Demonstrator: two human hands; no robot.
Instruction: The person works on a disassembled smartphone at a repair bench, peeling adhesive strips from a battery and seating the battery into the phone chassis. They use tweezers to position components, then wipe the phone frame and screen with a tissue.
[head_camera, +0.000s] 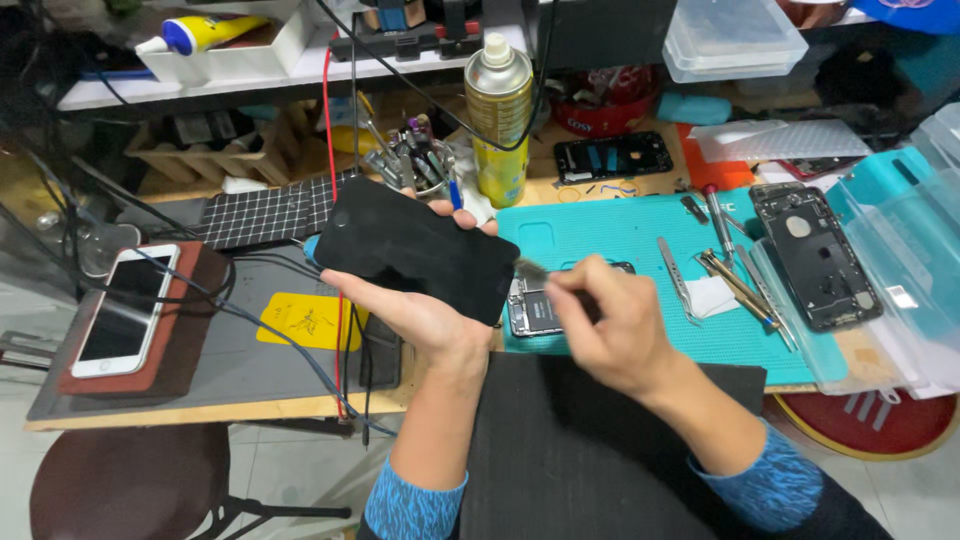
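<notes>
I had only one view, from the camera worn on the person's head. It looked steeply down and forward over both forearms, close enough that the left hand (420, 310) and right hand (610, 330) filled the middle of the frame. The bench (180, 415) ran across the picture, its near edge low in the frame, the shelf (300, 70) at its back along the top. Bare floor (290, 470) and a round stool (130, 485) showed bottom left.
</notes>
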